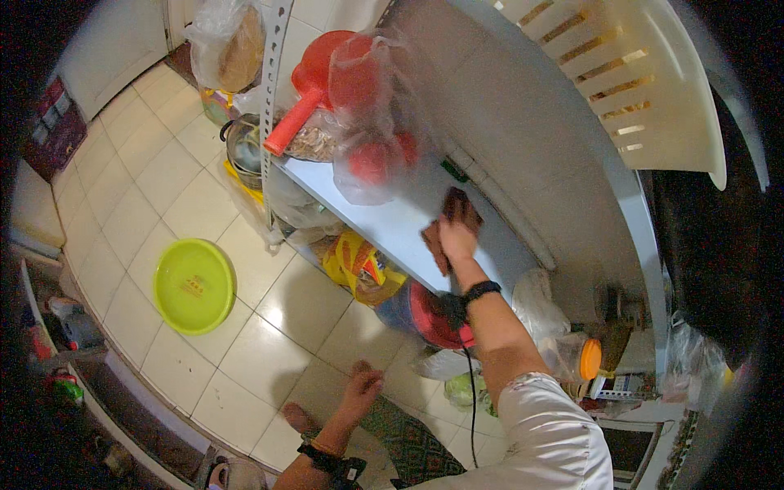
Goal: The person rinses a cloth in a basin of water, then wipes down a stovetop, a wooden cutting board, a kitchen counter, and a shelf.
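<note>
My right hand [459, 237] presses a dark brown cloth [436, 245] onto a pale blue-white shelf board [392, 223]. Parts of the cloth stick out on both sides of the hand, which is slightly blurred. Lower in the view, my left hand [364, 387] hangs over the tiled floor, its fingers curled in and nothing visible in them. Farther along the board lie a red plastic dipper [334, 67] and a clear plastic bag [367, 165] with red things inside. A small green object [454, 170] rests at the wall edge behind the cloth.
A lime-green basin [195, 286] stands on the floor. Below the board are a yellow bag [355, 266] and a red container [432, 315]. A perforated metal post [267, 122] holds the shelf's far corner. A cream slotted basket [667, 116] juts out above. A black cable [473, 398] hangs beside my right arm.
</note>
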Demonstrator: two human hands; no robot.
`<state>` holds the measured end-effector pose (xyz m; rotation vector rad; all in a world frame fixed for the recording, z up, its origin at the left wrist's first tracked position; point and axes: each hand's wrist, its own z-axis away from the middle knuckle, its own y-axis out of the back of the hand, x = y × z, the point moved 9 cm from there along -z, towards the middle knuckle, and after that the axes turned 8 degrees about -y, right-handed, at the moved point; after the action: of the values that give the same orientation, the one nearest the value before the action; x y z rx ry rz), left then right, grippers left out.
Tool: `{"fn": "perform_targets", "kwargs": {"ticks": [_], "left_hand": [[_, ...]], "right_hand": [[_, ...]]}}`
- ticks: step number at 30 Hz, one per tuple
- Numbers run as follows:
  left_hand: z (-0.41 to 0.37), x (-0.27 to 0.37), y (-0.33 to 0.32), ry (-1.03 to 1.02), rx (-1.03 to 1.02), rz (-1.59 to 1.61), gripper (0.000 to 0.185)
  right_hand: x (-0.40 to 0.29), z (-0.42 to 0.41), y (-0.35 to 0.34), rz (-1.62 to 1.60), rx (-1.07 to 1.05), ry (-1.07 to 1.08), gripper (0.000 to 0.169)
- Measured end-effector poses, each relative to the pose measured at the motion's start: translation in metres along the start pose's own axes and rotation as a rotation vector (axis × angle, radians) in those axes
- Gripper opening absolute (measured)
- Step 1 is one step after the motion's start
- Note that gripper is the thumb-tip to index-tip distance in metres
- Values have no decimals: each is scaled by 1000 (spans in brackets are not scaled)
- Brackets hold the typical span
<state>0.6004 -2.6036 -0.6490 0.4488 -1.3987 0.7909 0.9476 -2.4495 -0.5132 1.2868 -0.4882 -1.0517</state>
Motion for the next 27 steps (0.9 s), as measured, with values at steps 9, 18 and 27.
{"fn": "perform_targets", "kwargs": {"ticks": [9,18,27], "left_hand": [[-9,43,15,151,10,44,21],[15,41,43,277,53,261,23],[33,25,45,281,67,270,29]], "right_hand": [[-54,106,-11,125,217,772,47],[-148,26,11,-120,430,274,53],[-121,115,-33,3,337,726,44]]}}
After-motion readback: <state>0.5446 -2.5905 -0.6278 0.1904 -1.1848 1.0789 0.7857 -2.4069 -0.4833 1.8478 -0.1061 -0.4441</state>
